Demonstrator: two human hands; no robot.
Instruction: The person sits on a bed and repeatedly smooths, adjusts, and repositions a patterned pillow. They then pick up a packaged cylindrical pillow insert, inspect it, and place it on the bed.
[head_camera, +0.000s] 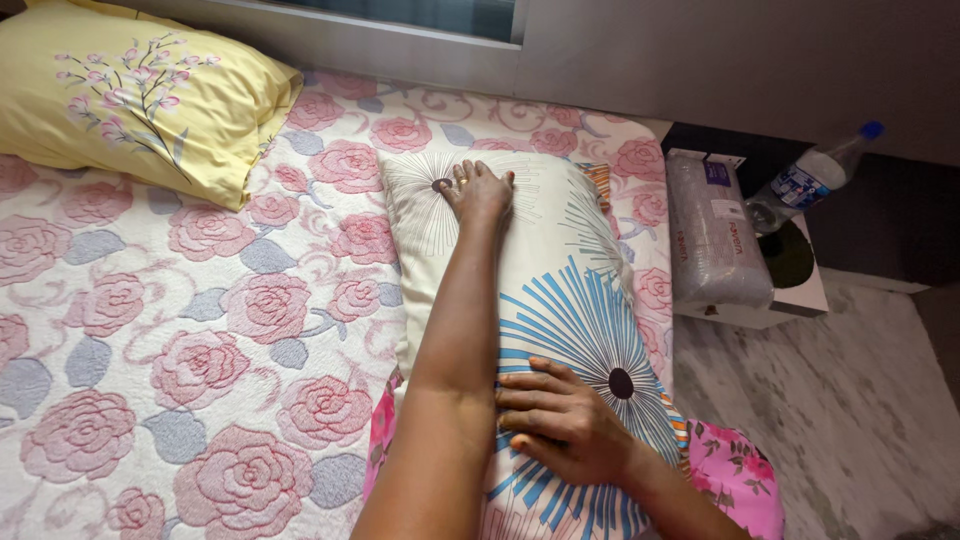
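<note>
Pressing white cotton pillow with blue starburst print (560, 290) flat on rose-patterned bed (200, 330); left hand (480, 190) at far end, right hand (565, 425) near; fingers splayed, grasping nothing; smoothing step, next likely needs even sweep outward.

Rose-patterned bed (150, 330), grey wall (740, 60), marble floor (820, 400).

yellow floral pillow (140, 95) | rose bedspread (150, 350) | plastic bottle (812, 178) | wrapped packet (712, 230)

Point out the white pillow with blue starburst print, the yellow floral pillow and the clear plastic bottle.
white pillow with blue starburst print (560, 250), head view, bare middle.
yellow floral pillow (130, 95), head view, centre.
clear plastic bottle (810, 180), head view, label.
</note>
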